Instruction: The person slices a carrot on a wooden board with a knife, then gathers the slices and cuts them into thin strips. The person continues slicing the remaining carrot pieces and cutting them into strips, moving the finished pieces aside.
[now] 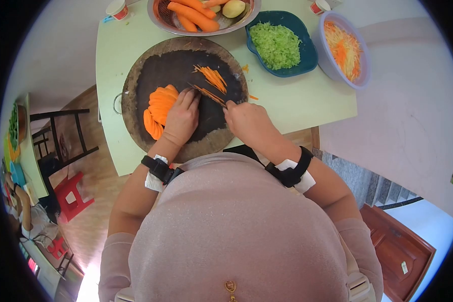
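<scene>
Centrally, one thick, round wooden chopping board (129, 90) with a dark, worn middle, standing on a pale green table (327, 103); on its left part lies one overlapping row of orange carrot slices (158, 103), on its upper right one loose heap of thin orange carrot strips (214, 78); one thin, dark-bladed knife (209, 94), seen nearly edge-on, slants between them; right hand (249, 120): curled firmly around the knife's near end, knuckles up, forearm angling inward from the lower right; left hand (182, 118): back upward, fingers together and pointing forward, resting against the slices' right edge, fingertips just beside the blade, whether gripping or merely pressing cannot be told; both forearms converge over the board's near rim
</scene>
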A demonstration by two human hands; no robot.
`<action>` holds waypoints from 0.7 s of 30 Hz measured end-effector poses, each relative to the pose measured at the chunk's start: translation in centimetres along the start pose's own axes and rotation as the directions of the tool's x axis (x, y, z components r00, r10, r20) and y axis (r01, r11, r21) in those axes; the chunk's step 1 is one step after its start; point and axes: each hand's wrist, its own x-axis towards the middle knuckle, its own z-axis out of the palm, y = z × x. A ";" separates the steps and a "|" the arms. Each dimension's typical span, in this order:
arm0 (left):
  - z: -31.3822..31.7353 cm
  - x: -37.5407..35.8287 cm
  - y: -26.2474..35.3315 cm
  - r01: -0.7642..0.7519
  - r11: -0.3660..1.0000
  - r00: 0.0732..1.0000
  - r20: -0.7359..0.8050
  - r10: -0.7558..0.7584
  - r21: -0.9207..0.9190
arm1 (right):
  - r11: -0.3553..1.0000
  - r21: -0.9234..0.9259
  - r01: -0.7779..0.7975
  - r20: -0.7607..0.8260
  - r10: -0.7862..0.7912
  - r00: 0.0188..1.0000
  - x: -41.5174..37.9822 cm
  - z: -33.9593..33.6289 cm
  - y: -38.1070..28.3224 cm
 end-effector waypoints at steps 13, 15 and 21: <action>0.4 0.3 -0.1 -0.018 0.999 0.998 -0.058 0.016 -0.041 | 0.952 0.280 -0.124 -0.054 0.145 0.988 3.3 1.1 1.9; 0.3 0.2 0.0 -0.028 0.999 0.997 -0.067 0.026 -0.035 | 0.942 0.307 -0.136 -0.036 0.154 0.987 2.2 0.8 1.5; 0.5 0.0 -0.2 -0.023 0.997 0.998 -0.058 0.019 -0.073 | 0.991 0.118 -0.070 0.013 0.069 0.998 0.4 -0.7 -0.1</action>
